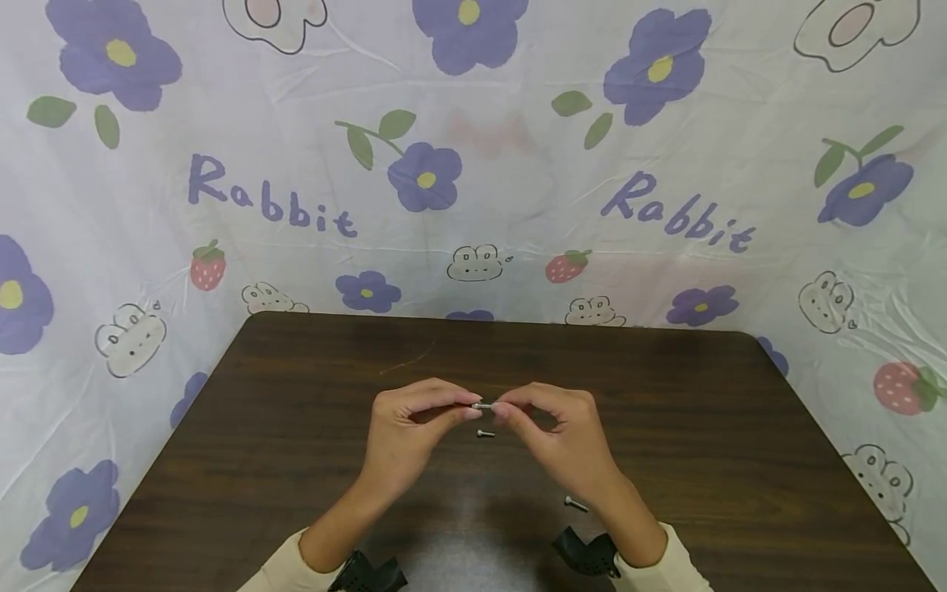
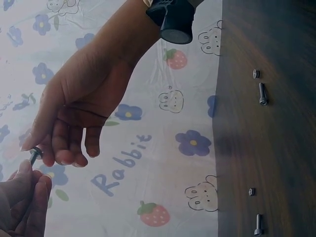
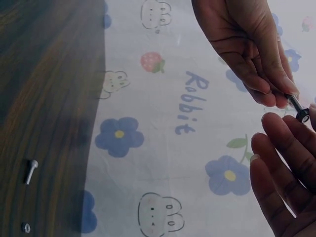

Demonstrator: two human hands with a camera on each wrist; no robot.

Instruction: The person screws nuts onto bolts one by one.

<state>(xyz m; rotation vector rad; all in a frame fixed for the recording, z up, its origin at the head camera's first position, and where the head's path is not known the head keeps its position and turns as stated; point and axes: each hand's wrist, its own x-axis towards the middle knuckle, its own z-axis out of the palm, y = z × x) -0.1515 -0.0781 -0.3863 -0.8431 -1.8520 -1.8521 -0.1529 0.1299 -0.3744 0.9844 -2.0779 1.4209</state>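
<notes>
Over the middle of the table both hands meet at one small bolt. My left hand pinches one end of it between thumb and fingertips. My right hand pinches the other end, its remaining fingers loosely spread in the right wrist view. A dark ring-like part shows at the right hand's end of the bolt; whether it is a nut or the bolt's head I cannot tell. Just below the hands a second bolt lies on the table. Another bolt lies beside the right forearm.
Two small nuts, one farther up and one lower, lie near the loose bolts in the left wrist view. The dark wooden table ends at a patterned cloth. Black wrist mounts sit under the forearms.
</notes>
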